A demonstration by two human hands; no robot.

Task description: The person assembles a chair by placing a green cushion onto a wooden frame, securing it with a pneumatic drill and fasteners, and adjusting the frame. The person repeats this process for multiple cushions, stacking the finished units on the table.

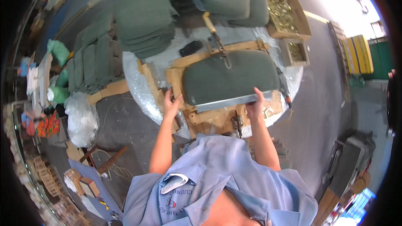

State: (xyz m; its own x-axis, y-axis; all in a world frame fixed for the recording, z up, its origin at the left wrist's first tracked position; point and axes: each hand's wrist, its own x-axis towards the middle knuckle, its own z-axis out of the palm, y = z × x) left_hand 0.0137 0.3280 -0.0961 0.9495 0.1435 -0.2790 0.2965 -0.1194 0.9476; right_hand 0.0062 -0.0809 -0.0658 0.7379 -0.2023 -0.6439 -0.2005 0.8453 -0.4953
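A green padded cushion panel (228, 77) lies in a wooden jig (176, 79) on a round table. A grey metal bar (228, 102) runs along the cushion's near edge. My left hand (171, 102) rests at the cushion's near left corner, beside the bar's left end. My right hand (256, 102) grips the bar and cushion edge at the near right corner. A clamp tool with a wooden handle (215, 39) lies over the far edge of the cushion.
Stacks of green cushions (142, 12) fill the far and left side of the table. Two cardboard boxes of brass-coloured hardware (282, 12) stand at the far right. A small hand tool (238, 122) lies near the table's front edge. Clear plastic bags (81, 117) sit on the floor left.
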